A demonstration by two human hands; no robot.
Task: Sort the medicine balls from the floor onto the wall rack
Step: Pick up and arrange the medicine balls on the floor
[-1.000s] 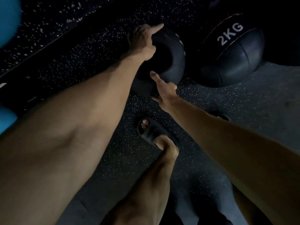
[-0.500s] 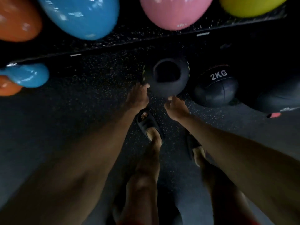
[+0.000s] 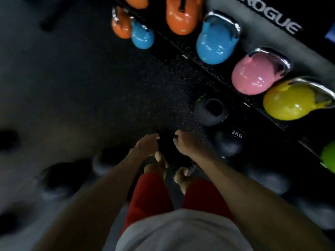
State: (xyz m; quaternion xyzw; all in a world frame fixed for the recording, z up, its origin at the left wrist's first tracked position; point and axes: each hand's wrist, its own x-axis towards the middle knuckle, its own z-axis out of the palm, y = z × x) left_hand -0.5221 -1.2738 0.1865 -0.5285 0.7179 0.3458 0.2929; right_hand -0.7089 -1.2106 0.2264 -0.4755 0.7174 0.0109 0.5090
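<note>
Head view, blurred and dim: the person looks down past a grey shirt (image 3: 181, 232) and red shorts (image 3: 150, 196) to a dark speckled rubber floor (image 3: 126, 87); both bare forearms reach forward and down; the left hand (image 3: 147, 144) and the right hand (image 3: 183, 142) hang side by side with a small gap between them, each with fingers loosely curled and nothing in its grasp; neither touches a ball.

A black round medicine ball with a darker circular patch on top (image 3: 210, 112) lies on the floor ahead and to the right of the right hand; a black round medicine ball marked 2KG in white (image 3: 228, 144) lies just beside it, nearer the person, close to the right forearm but apart from it; whether the two balls touch cannot be told.

Both balls sit against the edge of a low black speckled ledge (image 3: 224, 73) that runs diagonally across the upper right; on it stand glossy kettlebells with steel handles: a small orange one (image 3: 120, 28), a small blue one (image 3: 142, 38), a large orange one (image 3: 183, 17), a large blue one (image 3: 215, 44), a pink one (image 3: 253, 77), a yellow one (image 3: 290, 102), and part of a green one (image 3: 329, 158) at the frame's edge; behind them a black panel carries grey ROGUE lettering (image 3: 268, 20).

Two feet in dark sandals show below the hands; dark rounded shapes at lower left (image 3: 58, 176) are too blurred to identify.
</note>
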